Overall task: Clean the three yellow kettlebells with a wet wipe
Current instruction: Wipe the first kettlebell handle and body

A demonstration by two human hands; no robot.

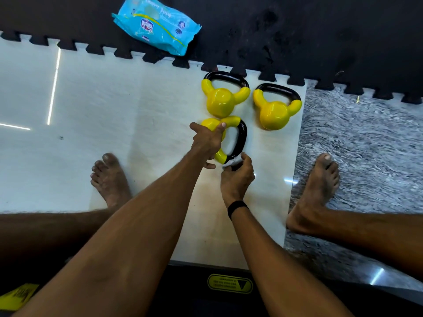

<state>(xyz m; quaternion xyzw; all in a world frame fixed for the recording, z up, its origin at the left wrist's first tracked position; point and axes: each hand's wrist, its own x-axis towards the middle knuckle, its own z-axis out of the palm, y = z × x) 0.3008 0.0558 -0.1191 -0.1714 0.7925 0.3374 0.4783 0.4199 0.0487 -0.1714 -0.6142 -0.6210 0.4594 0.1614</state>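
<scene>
From the head view, our left hand clamps its grip over the yellow body of the nearest kettlebell, which lies on its side on the pale floor, probably to keep it from rolling. Our right hand pinches the wet wipe against the black handle's near end, where black meets yellow. The other two kettlebells lie just beyond, side by side near the black mat. The blue wipe packet lies on that mat, within reach for a fresh wipe.
</scene>
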